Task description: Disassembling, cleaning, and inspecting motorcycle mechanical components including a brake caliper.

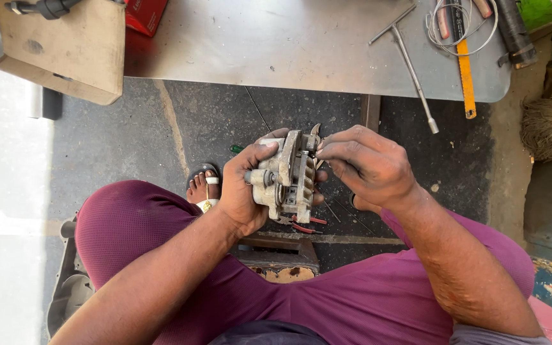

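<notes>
The floor [122,134] is dark, rough stone, and a grey metal table [276,45] runs across the top of the frame. On the table, at the upper right, lie a long T-shaped metal tool [410,64], an orange stick [465,76] and a loop of thin wire [461,32]. A flat wooden board [65,48] sits at the upper left, with a red box [145,14] just beside it. A bundle of brown rope fibre [544,128] lies at the right edge.

The person sits low, with legs in purple trousers [352,300] filling the bottom of the frame. One foot in a sandal [204,185] shows on the floor near the middle.

In the middle of the frame, the left hand [241,191] is wrapped tightly around a dirty grey metal part [289,176], holding it up above the floor. The right hand [365,166] is curled, its fingertips pinching at the top edge of the same part. Red-handled pliers [305,225] peek out just below it.
</notes>
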